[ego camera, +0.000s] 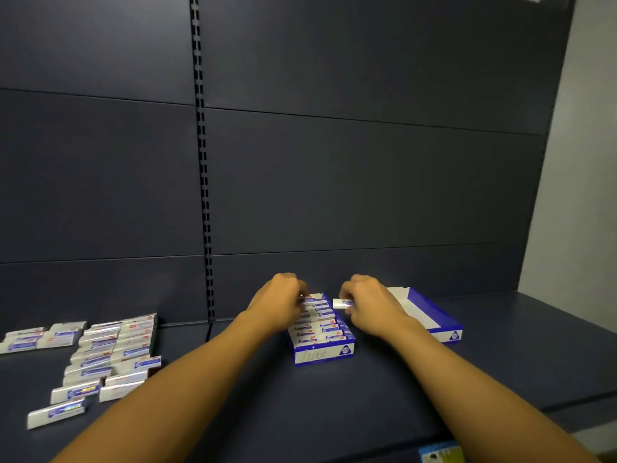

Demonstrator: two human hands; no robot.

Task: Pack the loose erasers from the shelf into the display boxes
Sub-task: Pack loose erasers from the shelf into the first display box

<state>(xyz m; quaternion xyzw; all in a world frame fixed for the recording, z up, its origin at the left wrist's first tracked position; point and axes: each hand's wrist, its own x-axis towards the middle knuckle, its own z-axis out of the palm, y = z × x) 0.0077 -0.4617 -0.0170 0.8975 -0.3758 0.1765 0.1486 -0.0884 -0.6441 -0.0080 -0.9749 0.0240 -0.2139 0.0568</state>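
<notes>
Loose erasers (100, 355) are spread on the shelf (367, 389) at near left. Farther in, the nearly full box (320, 354) is pressed at its far rows by the left hand (278, 304), while one eraser (342, 303) is pinched by the right hand (370, 307). If forced into the tight row, it may pop neighbours out; the empty box (430, 312) lies beyond.

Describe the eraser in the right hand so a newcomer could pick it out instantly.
Start at the dark shelf, where two blue-and-white display boxes sit side by side: the filled box in the middle, the empty box beside it. The eraser is held by the right hand above the filled box's far end. Unlike its neighbours, it is neither slotted in nor lying loose.
</notes>
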